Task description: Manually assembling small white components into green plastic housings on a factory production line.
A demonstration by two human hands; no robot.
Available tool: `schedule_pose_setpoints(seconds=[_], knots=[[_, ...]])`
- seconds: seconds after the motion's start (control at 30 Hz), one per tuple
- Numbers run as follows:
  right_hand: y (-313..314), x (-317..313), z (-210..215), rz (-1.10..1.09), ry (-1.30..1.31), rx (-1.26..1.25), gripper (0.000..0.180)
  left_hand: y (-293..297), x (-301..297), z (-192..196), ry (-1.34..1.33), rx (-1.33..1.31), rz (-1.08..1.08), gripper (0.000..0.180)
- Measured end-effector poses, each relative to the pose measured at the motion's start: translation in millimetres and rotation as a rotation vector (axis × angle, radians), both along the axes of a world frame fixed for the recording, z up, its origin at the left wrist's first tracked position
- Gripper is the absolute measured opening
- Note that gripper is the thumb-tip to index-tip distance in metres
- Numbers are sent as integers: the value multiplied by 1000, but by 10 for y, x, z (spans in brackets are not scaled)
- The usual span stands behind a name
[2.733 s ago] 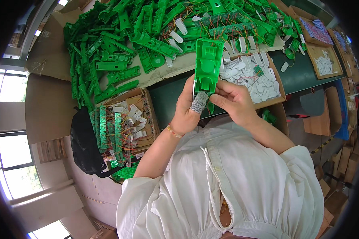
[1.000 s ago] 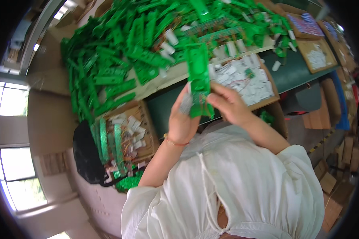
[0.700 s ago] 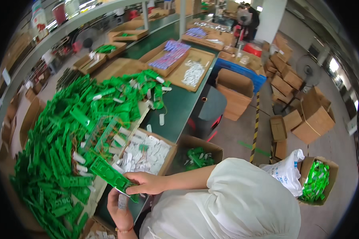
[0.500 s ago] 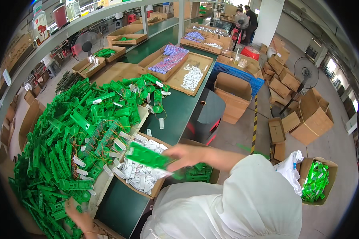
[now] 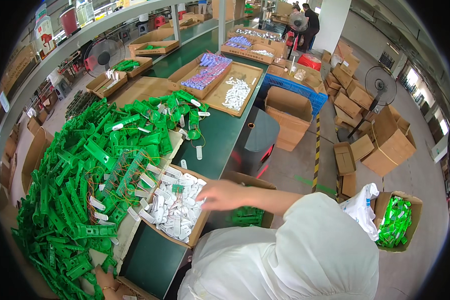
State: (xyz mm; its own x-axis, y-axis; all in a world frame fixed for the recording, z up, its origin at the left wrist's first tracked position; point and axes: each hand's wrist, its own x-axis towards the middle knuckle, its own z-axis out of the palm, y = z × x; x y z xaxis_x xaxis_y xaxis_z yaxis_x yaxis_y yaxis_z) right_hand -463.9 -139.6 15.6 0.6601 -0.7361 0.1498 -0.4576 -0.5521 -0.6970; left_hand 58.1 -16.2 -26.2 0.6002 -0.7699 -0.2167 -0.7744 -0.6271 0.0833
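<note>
As the left hand (image 5: 105, 281) dips into the near edge of the heaped green shells (image 5: 65, 200) on the table (image 5: 155, 255), its grip hidden from view, the right hand (image 5: 219, 195) hangs half open, nothing visible in it, over the right rim of a carton (image 5: 199, 230) of white pieces (image 5: 167, 212). A tug on interlocked shells could start a slide or strain the wired circuit boards (image 5: 132, 173); a wrist catching the carton's rim might scatter its load. One shell (image 5: 95, 231) above the left hand lies lengthwise across the view, its leading end uncertain; rightward, the white pieces' long axes point every way.
</note>
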Motion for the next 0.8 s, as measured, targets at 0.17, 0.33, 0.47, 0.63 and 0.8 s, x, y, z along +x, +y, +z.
schedule_pose_setpoints(seconds=[0.17, 0.33, 0.47, 0.63, 0.8], knots=[[48, 533, -313, 178, 235, -53, 35, 105, -8, -77, 61, -256, -172, 50], [-10, 686, -299, 127, 321, -47, 33, 64, -160, 47, -7, -227, -139, 62], [-140, 764, -371, 87, 333, -51, 26, -41, -627, 337, -115, -231, -176, 59], [-263, 697, -448, -78, 55, 42, 21, -77, -873, 303, -211, -332, -260, 50], [-294, 679, -348, -116, -88, 58, 21, -87, -1080, 308, -256, -228, -261, 57]])
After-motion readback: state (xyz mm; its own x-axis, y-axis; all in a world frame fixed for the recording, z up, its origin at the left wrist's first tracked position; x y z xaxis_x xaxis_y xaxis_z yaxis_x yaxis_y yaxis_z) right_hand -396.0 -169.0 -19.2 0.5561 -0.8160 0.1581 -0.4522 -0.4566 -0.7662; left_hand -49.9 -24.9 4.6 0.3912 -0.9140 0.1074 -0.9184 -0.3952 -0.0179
